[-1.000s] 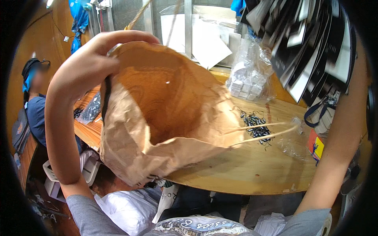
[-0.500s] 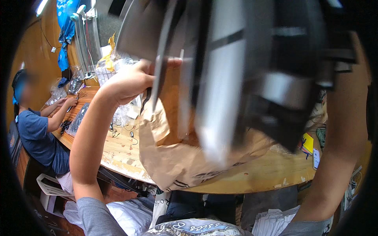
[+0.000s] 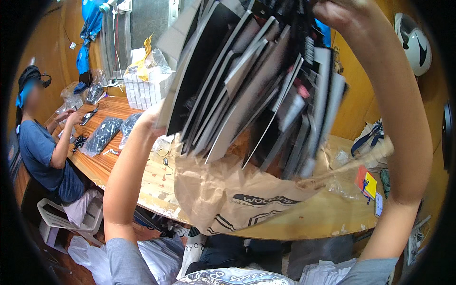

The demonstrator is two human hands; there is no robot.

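Observation:
My right hand (image 3: pixel 339 13) is raised at the top edge, its fingers closed round the black straps of a large bundle of flat cards (image 3: pixel 228 90). The cards are black, grey and white, and they hang down in a fan, slightly blurred. Below them an open brown paper bag (image 3: pixel 213 197) stands on the table, and the cards' lower ends are at or inside its mouth. My left hand (image 3: pixel 153 118) is at the bundle's left side, just above the bag's left rim. Its fingers are hidden behind the cards.
At the left a seated person (image 3: pixel 42 147) handles small black items on the wooden table (image 3: pixel 152 183). Dark plastic packs (image 3: pixel 104 137) and a white box stack (image 3: pixel 145 90) stand beyond. A phone (image 3: pixel 378 204) lies at the right; a white helmet (image 3: pixel 412 45) hangs on the wall.
The bundle has moved up and left from the upper right, and its cards now show more sharply. My left hand has dropped a little and left. The view has shifted too.

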